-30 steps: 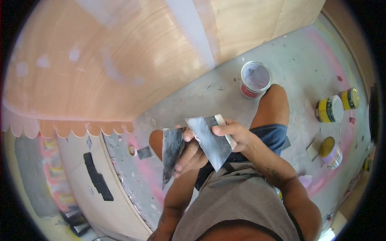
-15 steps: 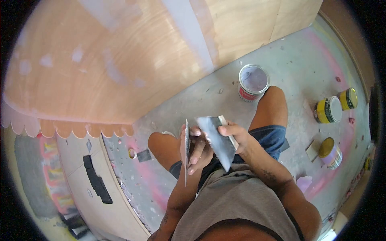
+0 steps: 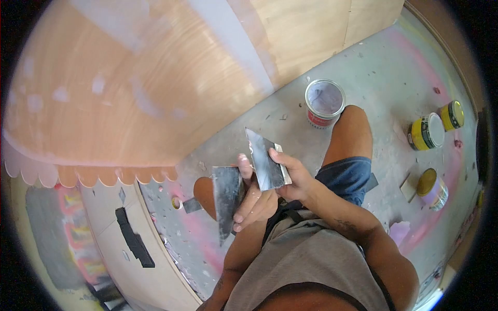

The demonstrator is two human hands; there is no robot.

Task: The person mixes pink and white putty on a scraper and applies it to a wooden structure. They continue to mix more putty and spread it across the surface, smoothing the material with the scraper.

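Observation:
My left hand [image 3: 256,203] grips a dark flat metal plate [image 3: 226,199], its broad face turned up, with pale smears on the fingers. In my right hand [image 3: 291,173] is a wide metal scraper blade [image 3: 263,158] with a light edge strip, thumb on top. The blade lies close to the left fingers; whether they touch I cannot tell. Beyond my hands, near the knee, an open can [image 3: 325,98] holds pale lilac paste.
A large wooden panel [image 3: 207,67] with lilac patches and a scalloped edge fills the upper left. Yellow cans [image 3: 426,132] [image 3: 452,115] and a lilac tub [image 3: 432,189] stand or lie at right. A tape roll [image 3: 177,202] and black strip [image 3: 134,238] are at left.
The left plate has turned from edge-on to face-up and moved slightly left and down. The right blade has shifted up and left and tilted differently. The view has shifted slightly.

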